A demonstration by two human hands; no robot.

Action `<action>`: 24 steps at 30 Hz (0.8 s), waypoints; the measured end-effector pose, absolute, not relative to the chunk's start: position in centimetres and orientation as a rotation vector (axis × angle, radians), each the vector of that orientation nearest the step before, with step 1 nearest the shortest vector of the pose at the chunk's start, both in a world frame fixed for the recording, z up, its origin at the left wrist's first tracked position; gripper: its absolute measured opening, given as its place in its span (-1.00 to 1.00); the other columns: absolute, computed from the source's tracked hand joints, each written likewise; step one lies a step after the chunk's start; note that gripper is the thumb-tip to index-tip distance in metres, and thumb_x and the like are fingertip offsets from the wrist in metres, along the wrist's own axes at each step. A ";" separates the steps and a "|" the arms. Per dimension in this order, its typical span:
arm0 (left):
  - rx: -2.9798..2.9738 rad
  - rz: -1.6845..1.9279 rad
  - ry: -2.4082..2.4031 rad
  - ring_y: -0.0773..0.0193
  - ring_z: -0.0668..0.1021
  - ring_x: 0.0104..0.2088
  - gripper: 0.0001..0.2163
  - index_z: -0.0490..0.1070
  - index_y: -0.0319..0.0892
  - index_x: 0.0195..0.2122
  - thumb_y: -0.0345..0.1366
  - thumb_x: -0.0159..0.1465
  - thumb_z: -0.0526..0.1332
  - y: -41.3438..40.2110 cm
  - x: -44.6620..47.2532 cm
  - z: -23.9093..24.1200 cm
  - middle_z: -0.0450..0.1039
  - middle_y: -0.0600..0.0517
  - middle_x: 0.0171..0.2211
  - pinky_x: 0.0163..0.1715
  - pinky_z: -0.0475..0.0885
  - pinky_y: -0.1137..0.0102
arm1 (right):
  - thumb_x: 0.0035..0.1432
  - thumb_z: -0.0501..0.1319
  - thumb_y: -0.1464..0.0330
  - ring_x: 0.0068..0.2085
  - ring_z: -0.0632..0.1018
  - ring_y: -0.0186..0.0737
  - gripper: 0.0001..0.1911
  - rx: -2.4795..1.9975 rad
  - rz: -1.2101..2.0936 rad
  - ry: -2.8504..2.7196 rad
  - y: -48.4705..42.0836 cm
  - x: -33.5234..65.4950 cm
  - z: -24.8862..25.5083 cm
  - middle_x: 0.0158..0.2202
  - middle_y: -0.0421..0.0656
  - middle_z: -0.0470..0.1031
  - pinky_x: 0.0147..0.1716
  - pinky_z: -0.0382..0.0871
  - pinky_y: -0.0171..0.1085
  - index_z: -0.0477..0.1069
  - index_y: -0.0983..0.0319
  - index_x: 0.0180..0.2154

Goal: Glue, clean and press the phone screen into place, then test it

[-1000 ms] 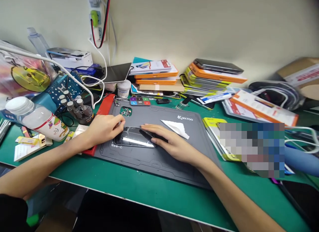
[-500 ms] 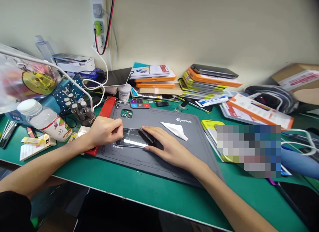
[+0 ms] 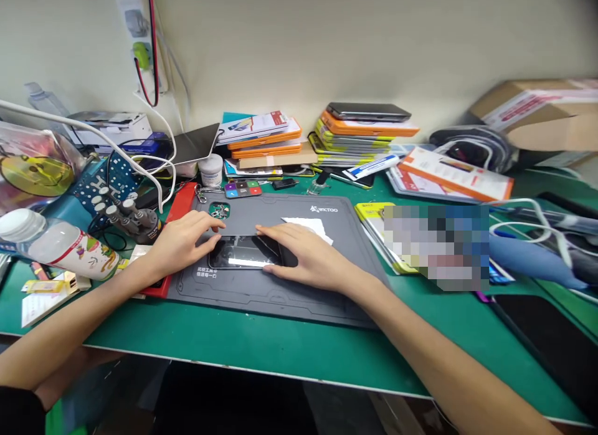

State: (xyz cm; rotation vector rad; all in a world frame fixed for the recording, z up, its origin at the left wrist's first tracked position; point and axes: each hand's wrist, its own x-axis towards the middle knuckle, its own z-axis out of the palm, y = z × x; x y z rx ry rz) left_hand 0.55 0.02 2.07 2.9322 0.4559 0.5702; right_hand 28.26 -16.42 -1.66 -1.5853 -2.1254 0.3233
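Observation:
A smartphone (image 3: 243, 253) with a dark glossy screen lies flat on a grey work mat (image 3: 280, 291). My right hand (image 3: 306, 254) spans its right end, thumb at the near edge and fingertips at the far edge. At the left end is my left hand (image 3: 187, 239), its thumb and fingers apart, the thumb by the phone's upper left corner; whether it touches the glass I cannot tell. Part of a folded white wipe (image 3: 308, 226) shows behind my right hand. Small metal parts (image 3: 219, 211) sit in the mat's green cutout.
A bottle (image 3: 70, 245), a screwdriver stand (image 3: 135, 220) and a red strip (image 3: 182, 201) are at the left. Stacked boxes (image 3: 355, 133) line the wall. Yellow-edged packets (image 3: 374, 229), cables and a black phone-shaped slab (image 3: 546, 341) lie at the right.
My left hand has gone from a closed fist to parted fingers at the phone's left end. My right hand keeps its hold. The camera view has turned slightly to the right.

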 end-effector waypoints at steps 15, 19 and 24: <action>2.981 0.013 0.377 0.01 0.54 0.09 -0.41 0.42 -0.13 0.21 0.17 0.32 0.34 0.7 1.5 3.0 0.45 -0.12 0.12 0.11 0.41 0.23 | 0.24 0.36 0.02 0.07 0.55 0.21 -0.28 -1.688 0.117 -2.166 -16.9 27.3 -1.8 0.10 0.10 0.52 0.14 0.50 0.23 0.39 0.21 0.31; 2.938 0.125 0.388 -0.05 0.49 0.13 -0.40 0.41 -0.17 0.21 0.11 0.28 0.39 0.5 1.2 1.9 0.44 -0.16 0.14 0.16 0.38 0.14 | 0.28 0.29 -0.14 0.15 0.54 0.23 -0.22 -1.574 0.065 -2.262 -17.1 27.6 -1.9 0.15 0.09 0.53 0.22 0.44 0.26 0.36 0.16 0.35; 2.954 0.175 0.341 -0.10 0.49 0.09 -0.40 0.45 -0.24 0.13 0.11 0.25 0.43 0.0 1.1 1.0 0.46 -0.20 0.10 0.13 0.37 0.10 | 0.37 0.24 -0.06 0.35 0.44 0.16 -0.38 -1.279 -0.153 -2.404 -17.8 25.7 -2.1 0.31 0.07 0.47 0.41 0.28 0.25 0.44 0.17 0.26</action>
